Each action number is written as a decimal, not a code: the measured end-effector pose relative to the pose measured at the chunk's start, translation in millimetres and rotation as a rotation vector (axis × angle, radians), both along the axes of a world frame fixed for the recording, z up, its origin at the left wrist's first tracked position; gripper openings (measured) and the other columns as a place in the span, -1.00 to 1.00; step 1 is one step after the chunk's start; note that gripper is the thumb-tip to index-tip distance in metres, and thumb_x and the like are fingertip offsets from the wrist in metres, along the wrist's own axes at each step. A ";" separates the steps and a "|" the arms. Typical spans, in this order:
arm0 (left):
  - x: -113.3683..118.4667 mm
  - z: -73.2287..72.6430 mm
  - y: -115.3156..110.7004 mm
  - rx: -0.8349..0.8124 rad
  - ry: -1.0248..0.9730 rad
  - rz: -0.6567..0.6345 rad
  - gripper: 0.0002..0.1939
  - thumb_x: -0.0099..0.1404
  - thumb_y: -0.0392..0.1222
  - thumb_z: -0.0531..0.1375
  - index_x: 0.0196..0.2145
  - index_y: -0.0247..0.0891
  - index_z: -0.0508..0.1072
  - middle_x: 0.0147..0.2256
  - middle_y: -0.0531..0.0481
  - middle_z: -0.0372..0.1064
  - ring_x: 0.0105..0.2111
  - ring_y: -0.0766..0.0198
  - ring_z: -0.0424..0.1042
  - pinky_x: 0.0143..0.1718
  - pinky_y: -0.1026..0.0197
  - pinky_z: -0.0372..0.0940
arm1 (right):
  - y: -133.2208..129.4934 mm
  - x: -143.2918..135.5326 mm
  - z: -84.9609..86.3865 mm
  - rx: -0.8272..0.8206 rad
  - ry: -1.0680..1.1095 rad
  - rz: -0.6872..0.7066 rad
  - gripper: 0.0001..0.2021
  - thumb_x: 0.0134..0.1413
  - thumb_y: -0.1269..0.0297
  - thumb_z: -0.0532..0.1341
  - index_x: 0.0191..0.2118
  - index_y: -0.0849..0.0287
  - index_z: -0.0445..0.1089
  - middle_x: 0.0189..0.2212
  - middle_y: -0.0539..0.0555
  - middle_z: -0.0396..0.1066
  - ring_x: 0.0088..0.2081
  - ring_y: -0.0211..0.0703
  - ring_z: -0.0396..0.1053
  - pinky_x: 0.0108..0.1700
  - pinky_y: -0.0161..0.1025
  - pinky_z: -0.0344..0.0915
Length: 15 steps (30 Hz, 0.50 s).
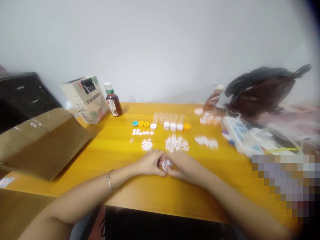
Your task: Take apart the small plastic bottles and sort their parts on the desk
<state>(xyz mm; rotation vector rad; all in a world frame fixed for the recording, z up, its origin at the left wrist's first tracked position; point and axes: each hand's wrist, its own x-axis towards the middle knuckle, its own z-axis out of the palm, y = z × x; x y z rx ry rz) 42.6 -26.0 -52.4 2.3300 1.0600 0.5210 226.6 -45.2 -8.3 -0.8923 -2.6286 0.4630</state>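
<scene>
Near the table's front edge my left hand [151, 162] and my right hand [183, 166] meet, fingers closed around a small clear plastic piece with a white round part [167, 164]. Fingers and blur hide some of it, so its exact kind is unclear. Just beyond my hands lies a pile of clear plastic parts [176, 143]. To its left is a cluster of small white discs [146, 144], with rows of white pegged pieces [142, 132] behind. Slim clear pieces [207, 142] lie to the right. Farther back are white caps [173, 126], yellow caps [144, 124], a blue cap [135, 123] and an orange cap [186, 126].
Clear cups [168, 117] line up behind the caps. A cardboard box [45, 143], paper bag [87, 100] and dark bottle [114, 101] occupy the left. At right are another bottle [213, 99], a dark bag [260, 90] and a white-and-blue case [237, 130]. The yellow wooden table [112, 143] meets a wall.
</scene>
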 end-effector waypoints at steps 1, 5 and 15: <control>-0.2 -0.1 0.0 0.004 -0.006 -0.002 -0.71 -0.13 -0.16 0.25 -0.49 -0.28 0.21 -0.51 0.11 0.20 -0.49 0.36 0.18 -0.45 0.32 0.04 | -0.4 1.2 3.6 -0.018 -0.005 0.029 -0.83 -0.01 0.41 0.08 -0.24 0.15 0.29 -0.35 0.07 0.36 -0.33 -0.18 0.28 -0.26 -0.24 0.19; -1.7 -1.4 1.0 -0.010 -0.044 -0.053 -0.68 -0.10 -0.10 0.26 -0.43 -0.27 0.25 -0.50 0.11 0.22 -0.47 0.35 0.19 -0.42 0.31 0.06 | -2.6 0.4 6.7 -0.072 0.028 0.009 -0.81 -0.03 0.34 0.14 -0.22 0.14 0.25 -0.28 0.07 0.33 -0.27 -0.17 0.27 -0.25 -0.27 0.19; -1.4 -2.0 1.3 -0.027 -0.045 -0.057 -0.72 -0.07 -0.15 0.24 -0.42 -0.28 0.25 -0.49 0.10 0.24 -0.47 0.35 0.22 -0.44 0.33 0.06 | -4.8 -6.6 -1.2 -0.092 0.070 -0.102 -0.80 -0.12 0.42 0.14 -0.27 0.14 0.24 -0.31 0.06 0.36 -0.31 -0.18 0.31 -0.30 -0.30 0.17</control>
